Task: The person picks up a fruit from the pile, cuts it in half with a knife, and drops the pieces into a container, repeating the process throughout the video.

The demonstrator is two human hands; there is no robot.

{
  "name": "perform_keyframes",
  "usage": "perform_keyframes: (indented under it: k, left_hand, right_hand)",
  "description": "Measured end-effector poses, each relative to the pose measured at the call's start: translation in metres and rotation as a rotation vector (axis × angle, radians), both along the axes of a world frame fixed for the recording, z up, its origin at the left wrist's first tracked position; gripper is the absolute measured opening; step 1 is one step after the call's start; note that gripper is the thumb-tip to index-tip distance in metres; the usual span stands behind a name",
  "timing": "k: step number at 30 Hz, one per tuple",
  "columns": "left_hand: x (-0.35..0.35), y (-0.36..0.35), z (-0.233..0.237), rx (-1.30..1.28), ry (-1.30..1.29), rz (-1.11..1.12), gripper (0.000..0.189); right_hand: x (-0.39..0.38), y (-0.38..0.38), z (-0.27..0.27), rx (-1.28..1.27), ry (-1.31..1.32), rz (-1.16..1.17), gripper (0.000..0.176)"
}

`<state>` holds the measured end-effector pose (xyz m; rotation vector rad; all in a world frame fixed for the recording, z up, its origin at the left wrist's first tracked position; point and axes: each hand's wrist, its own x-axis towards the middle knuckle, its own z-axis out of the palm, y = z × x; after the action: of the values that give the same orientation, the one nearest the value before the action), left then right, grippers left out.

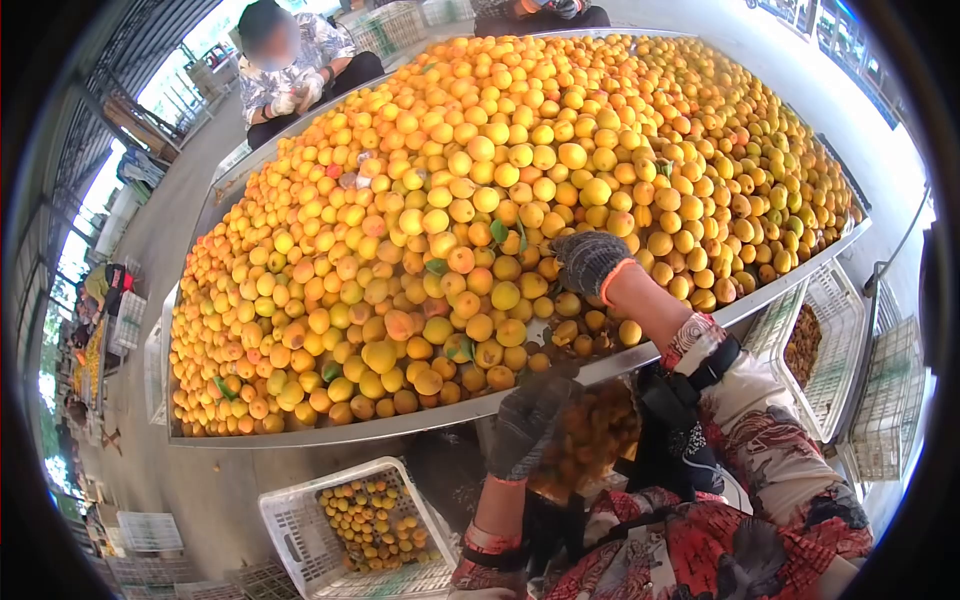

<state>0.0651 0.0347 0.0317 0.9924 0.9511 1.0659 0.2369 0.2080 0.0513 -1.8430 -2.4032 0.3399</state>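
Note:
A broad heap of yellow-orange apricots (420,220) covers a metal-rimmed sorting table (330,437), with a few green leaves among the fruit. My right hand (592,265), in a dark grey knitted glove with an orange cuff, is down at the heap's near side. Its fingers are curled in against the apricots, and whatever they grip is hidden. My left hand (526,428), gloved alike, is beside the table's front edge, above a container of brownish fruit (590,430). Motion blurs its fingers.
Below the front edge stands a white plastic crate (283,520) part-filled with apricots. Another white crate (835,350) with brown contents is at the right. Across the table sits a person (295,80) in gloves; a second person is partly visible at the top.

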Motion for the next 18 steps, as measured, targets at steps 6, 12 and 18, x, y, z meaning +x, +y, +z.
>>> perform_keyframes:
  k: [6,12,18]
  left_hand:
    - [0.0,0.027,-0.016,0.118,-0.021,0.283,0.03]
    - [0.008,0.044,-0.003,0.282,0.236,0.377,0.041]
    - [-0.009,0.041,-0.019,-0.067,-0.634,0.386,0.039]
  right_hand:
    - [0.001,0.003,0.003,-0.058,-0.04,0.062,0.028]
    - [-0.02,-0.056,0.032,-0.779,0.964,-0.074,0.045]
    - [-0.034,-0.072,0.028,-0.676,1.32,-0.195,0.05]
